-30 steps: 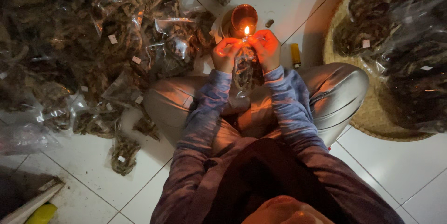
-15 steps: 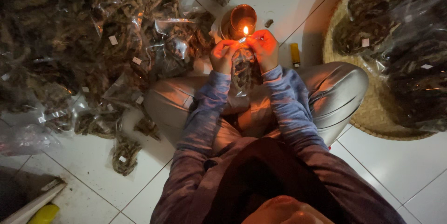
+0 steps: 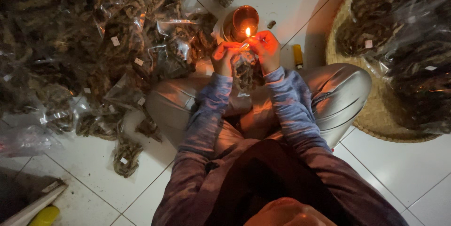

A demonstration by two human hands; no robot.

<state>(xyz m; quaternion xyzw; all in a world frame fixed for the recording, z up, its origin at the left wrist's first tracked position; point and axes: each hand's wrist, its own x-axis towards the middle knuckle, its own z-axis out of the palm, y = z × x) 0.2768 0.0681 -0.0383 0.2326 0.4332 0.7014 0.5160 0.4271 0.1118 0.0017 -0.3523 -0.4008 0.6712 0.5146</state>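
Left hand (image 3: 224, 58) and right hand (image 3: 266, 51) pinch the top edge of a light, crinkly clear bag (image 3: 244, 72), its body hanging below the fingers, flame (image 3: 247, 32) just above.

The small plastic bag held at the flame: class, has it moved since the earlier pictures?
No. The small plastic bag stays at the flame, before the round metal cup.

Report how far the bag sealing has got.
Done: a big heap of filled clear bags lies on the floor at the left. In hand: left hand and right hand hold one bag at the candle flame. Left: more bags on the woven tray; whether sealed, unclear.
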